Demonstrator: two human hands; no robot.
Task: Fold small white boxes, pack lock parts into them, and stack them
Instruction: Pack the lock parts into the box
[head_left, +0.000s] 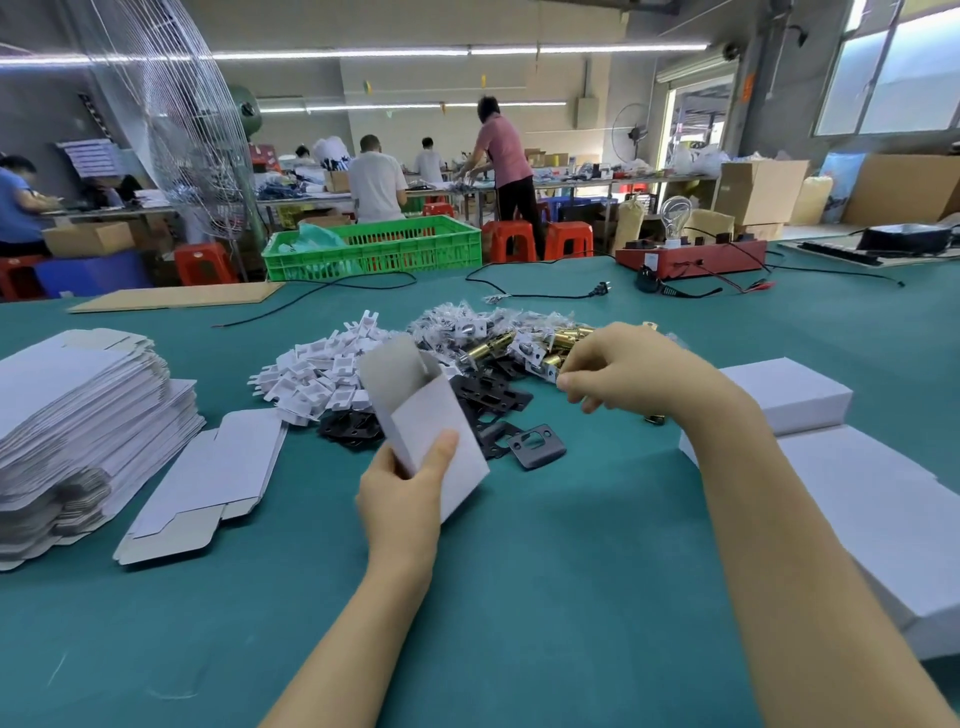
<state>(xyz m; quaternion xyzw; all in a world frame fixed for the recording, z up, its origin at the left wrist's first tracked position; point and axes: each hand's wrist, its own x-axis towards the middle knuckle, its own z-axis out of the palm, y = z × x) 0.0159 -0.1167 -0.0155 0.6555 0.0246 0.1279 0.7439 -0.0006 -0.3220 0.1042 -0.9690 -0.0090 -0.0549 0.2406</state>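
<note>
The left hand (402, 493) grips an opened white box (423, 410) by its lower end, thumb across the front panel, the open mouth and its flap tilted up and away toward the parts pile. The right hand (618, 369) reaches into that pile with fingers curled, pinching at a brass latch (550, 358) at the near edge of the heap; whether the piece is fully lifted cannot be told.

The box is thin card: light, easily crushed, and it probably keeps its shape only if held by the edges rather than squeezed across the faces. The low grip leaves the mouth free for loading. The latches (493, 348) look like solid metal, heavy for their size and smooth, so a firm pinch round the barrel should serve best. The black plates (493, 400) lie flat and overlapping just behind the box; they are stiff and thin, likely easiest taken by an edge. The white inserts (322, 374) are heaped to the left of them.

Flat blanks (78, 410) stand in a tall stack at the left, with a few loose ones (208, 478) beside it. Closed boxes (789, 395) sit at the right, close under the right forearm, so a swing that way could knock them. The table (545, 571) in front of the person offers open room for closing the box.
</note>
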